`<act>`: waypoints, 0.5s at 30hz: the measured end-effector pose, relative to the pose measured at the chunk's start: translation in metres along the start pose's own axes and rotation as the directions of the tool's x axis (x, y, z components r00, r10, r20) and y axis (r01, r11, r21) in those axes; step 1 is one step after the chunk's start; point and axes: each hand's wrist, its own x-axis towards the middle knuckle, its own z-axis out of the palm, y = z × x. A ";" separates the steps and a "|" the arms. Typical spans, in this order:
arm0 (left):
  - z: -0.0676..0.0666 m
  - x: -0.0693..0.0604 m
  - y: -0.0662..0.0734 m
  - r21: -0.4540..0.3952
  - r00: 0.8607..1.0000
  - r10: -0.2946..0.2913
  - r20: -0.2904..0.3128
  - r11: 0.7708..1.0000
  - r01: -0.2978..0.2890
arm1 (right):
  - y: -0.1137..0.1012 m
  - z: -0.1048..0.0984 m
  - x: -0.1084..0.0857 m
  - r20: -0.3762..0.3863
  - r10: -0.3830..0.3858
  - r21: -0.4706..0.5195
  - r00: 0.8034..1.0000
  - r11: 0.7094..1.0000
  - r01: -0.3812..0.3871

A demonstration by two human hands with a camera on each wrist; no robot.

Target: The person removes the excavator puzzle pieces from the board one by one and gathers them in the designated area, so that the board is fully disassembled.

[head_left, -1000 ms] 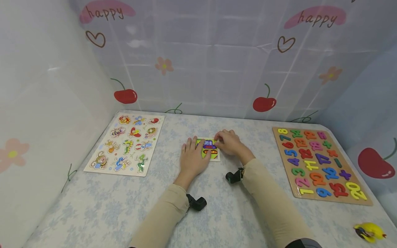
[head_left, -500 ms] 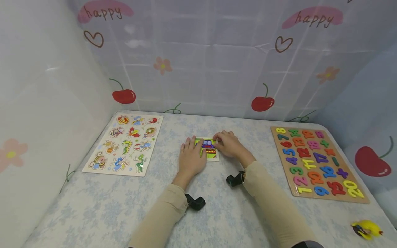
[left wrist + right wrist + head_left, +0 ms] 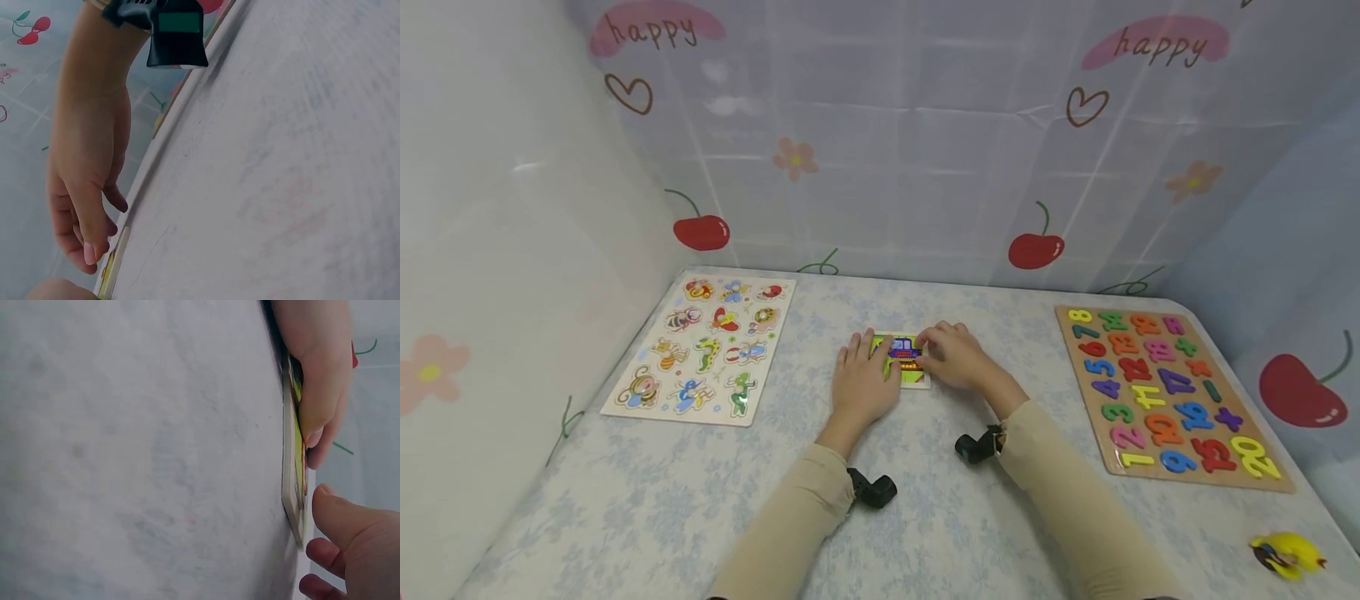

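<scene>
A small puzzle board [image 3: 916,380] lies on the table, with a purple and orange vehicle picture on a green ground. My left hand [image 3: 865,382] rests over its left part with fingers straight, covering that side. My right hand [image 3: 953,357] is at the board's right edge, fingers loosely bent and nothing visible between them. From the right wrist view, the right thumb [image 3: 322,490] is a little apart from the board's edge [image 3: 288,456], and the left hand [image 3: 322,375] lies over the board. In the left wrist view the right hand [image 3: 87,150] hangs over the board.
To the left lies a white insect puzzle board [image 3: 698,421]. A wooden number puzzle [image 3: 1093,392] with coloured numerals is at the right. A yellow toy duck [image 3: 1292,554] sits at the right front. Printed curtains [image 3: 895,200] enclose the back and sides of the table.
The right hand has drawn slightly back to the right and toward me, uncovering a little more of the board's right side. The left hand stays in place on the board.
</scene>
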 end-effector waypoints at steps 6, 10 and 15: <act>0.000 0.000 0.000 0.010 1.000 0.000 -0.004 1.000 0.000 | -0.004 0.004 -0.013 0.006 -0.082 0.013 0.997 0.997 0.082; 0.000 0.001 0.000 0.004 1.000 -0.003 0.002 1.000 0.003 | -0.007 0.005 -0.017 0.008 -0.062 0.011 0.998 0.998 0.062; 0.001 0.000 0.000 -0.002 1.000 -0.003 0.003 1.000 0.003 | -0.008 0.006 -0.018 0.008 -0.040 0.029 0.999 0.999 0.040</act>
